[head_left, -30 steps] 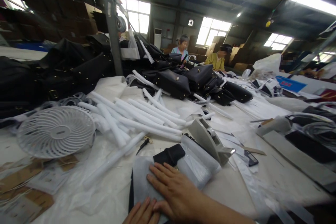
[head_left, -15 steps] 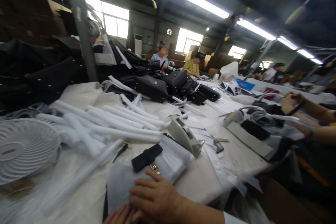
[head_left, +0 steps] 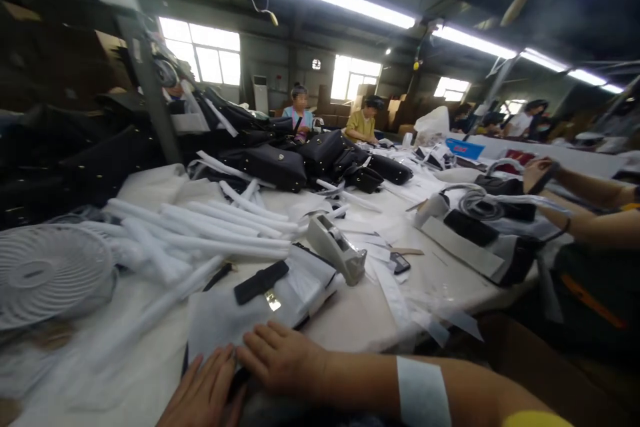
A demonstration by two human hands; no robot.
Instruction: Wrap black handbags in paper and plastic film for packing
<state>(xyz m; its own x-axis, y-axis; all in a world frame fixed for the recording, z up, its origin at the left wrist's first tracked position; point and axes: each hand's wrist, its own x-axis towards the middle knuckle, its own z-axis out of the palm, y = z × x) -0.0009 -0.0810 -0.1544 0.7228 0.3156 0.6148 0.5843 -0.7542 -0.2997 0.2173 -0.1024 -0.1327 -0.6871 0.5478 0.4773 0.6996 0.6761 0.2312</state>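
Note:
A dark handbag (head_left: 311, 265) lies on the table in front of me, its front covered by white tissue paper (head_left: 220, 313). A black strap tab (head_left: 261, 282) with a gold clasp (head_left: 273, 301) sits on top of the paper. My left hand (head_left: 205, 387) rests on the near edge of the bag, its fingers stretched out side by side. Beside it, my right hand (head_left: 283, 355) lies on the same near edge, fingers slightly bent and apart. The thumbs are mostly hidden. A grey tape dispenser (head_left: 337, 250) stands at the bag's far right corner.
White padded tubes (head_left: 215, 237) lie behind the bag, with a white fan (head_left: 47, 273) at left. Black handbags (head_left: 280, 167) are heaped farther back. On the right, a co-worker's arms (head_left: 585, 213) reach over another wrapped bag (head_left: 475, 240). Tape strips (head_left: 463, 325) hang off the table edge.
My right hand has drawn back from near the clasp to the bag's near edge. More of my left hand now shows. The view has shifted slightly.

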